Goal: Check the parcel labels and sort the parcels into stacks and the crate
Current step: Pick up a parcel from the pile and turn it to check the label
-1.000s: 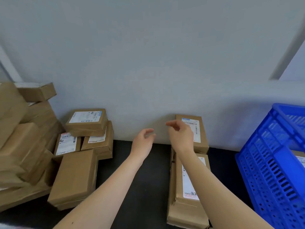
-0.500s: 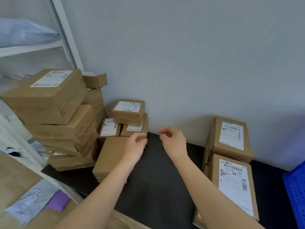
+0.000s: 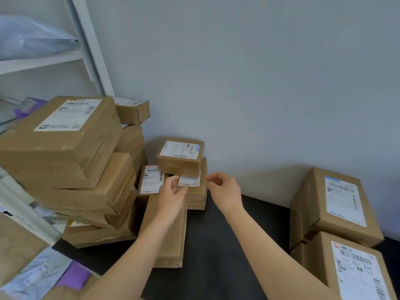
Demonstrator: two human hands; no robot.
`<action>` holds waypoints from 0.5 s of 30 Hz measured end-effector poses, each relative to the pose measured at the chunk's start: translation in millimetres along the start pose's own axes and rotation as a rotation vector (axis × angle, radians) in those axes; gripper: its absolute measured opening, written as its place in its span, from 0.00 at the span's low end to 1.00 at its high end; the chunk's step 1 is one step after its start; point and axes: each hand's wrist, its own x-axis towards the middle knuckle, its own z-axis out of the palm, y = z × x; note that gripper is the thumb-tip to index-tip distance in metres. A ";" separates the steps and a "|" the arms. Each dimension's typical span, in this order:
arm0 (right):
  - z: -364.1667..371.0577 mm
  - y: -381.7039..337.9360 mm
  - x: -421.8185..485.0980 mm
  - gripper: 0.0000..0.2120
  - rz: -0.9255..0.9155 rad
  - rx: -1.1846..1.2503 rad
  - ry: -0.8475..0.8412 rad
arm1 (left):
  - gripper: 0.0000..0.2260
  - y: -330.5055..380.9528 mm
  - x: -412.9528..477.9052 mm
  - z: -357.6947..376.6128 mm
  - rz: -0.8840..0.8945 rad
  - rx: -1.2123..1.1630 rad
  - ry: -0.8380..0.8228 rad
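A small labelled parcel (image 3: 180, 156) tops a low cluster of brown parcels against the wall. Beside it lies a parcel with a red-edged label (image 3: 151, 180), and a plain long parcel (image 3: 171, 237) lies in front. My left hand (image 3: 172, 199) hovers over the long parcel, fingers loosely curled, holding nothing. My right hand (image 3: 225, 191) floats just right of the cluster, fingers relaxed, empty. A tall leaning stack of parcels (image 3: 65, 161) rises at the left. Two labelled parcels (image 3: 337, 204) are stacked at the right. The crate is out of view.
A white shelf frame (image 3: 91, 48) with grey mailer bags stands at the far left. Grey and purple bags (image 3: 43, 276) lie at the lower left. The parcels sit on a black surface (image 3: 216, 256) that meets a grey wall.
The view has swung left, so the blue crate left the frame and the left stack came in. Both hands moved from the right stack to the small cluster.
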 end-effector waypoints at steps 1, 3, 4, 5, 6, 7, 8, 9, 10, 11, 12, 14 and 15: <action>6.1 -1.9 11.1 0.11 0.011 0.002 0.009 | 0.20 -1.7 15.5 0.1 -0.002 -0.019 0.007; 11.6 -4.1 22.3 0.11 0.030 0.004 0.021 | 0.23 -3.4 32.3 1.1 -0.012 -0.049 0.041; 17.1 -5.2 32.2 0.11 0.043 0.007 0.028 | 0.24 -5.0 45.5 0.9 -0.017 -0.064 0.059; 21.1 -5.7 39.3 0.11 0.060 0.011 0.030 | 0.26 -5.7 54.7 0.8 -0.026 -0.070 0.082; 24.8 -6.8 45.8 0.11 0.077 0.017 0.033 | 0.27 -5.6 63.0 0.5 -0.032 -0.076 0.114; 29.9 -8.2 54.2 0.11 0.096 0.022 0.035 | 0.28 -6.4 74.2 -0.1 -0.037 -0.083 0.145; 33.8 -8.6 61.4 0.12 0.112 0.027 0.036 | 0.28 -6.4 82.7 -0.6 -0.033 -0.089 0.180; 37.5 -9.4 68.4 0.14 0.127 0.025 0.031 | 0.29 -5.8 90.4 -1.2 -0.034 -0.099 0.209; 41.1 -10.1 74.1 0.15 0.144 0.019 0.023 | 0.30 -4.9 96.7 -1.3 -0.046 -0.109 0.227; 46.0 -10.7 82.0 0.16 0.163 0.014 0.016 | 0.32 -5.1 105.8 -0.9 -0.064 -0.121 0.238; 49.1 -10.9 87.5 0.18 0.180 0.016 0.010 | 0.33 -4.5 111.8 -0.6 -0.084 -0.137 0.248; 56.7 -13.0 98.3 0.20 0.212 0.030 0.000 | 0.34 -5.4 125.5 0.9 -0.123 -0.164 0.250; 60.6 -13.9 104.1 0.20 0.227 0.040 -0.007 | 0.34 -6.8 133.1 2.4 -0.135 -0.172 0.247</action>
